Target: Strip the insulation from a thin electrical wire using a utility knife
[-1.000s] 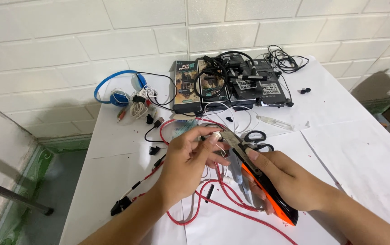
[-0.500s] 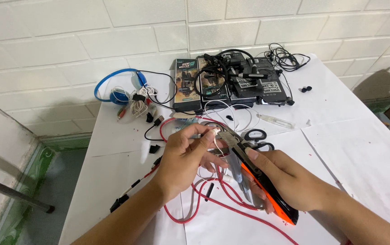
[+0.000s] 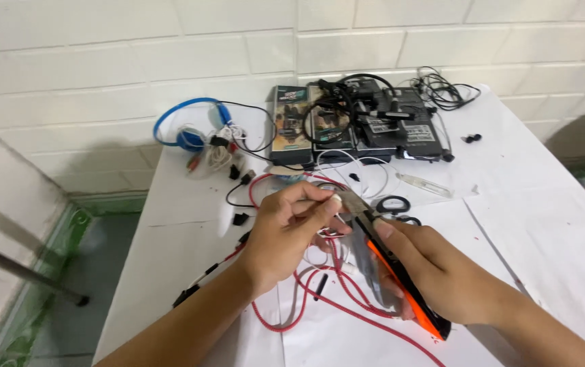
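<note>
Red cable (image 3: 347, 299), thin, limp, light: pinched by left hand (image 3: 289, 231) fingertips at frame centre. Orange-handled pliers (image 3: 394, 268), rigid, gripped by right hand (image 3: 435, 272); handles best held mid-length.

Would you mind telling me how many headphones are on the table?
2: blue headphones at the table's back left by the wall, black headphones lying on the boxes at the back; others may hide among the cables.

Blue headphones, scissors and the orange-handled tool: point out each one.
Blue headphones (image 3: 185, 124), head view, on the headband.
Scissors (image 3: 393, 204), head view, on a black finger loop.
Orange-handled tool (image 3: 401, 278), head view, on the orange grip.
</note>
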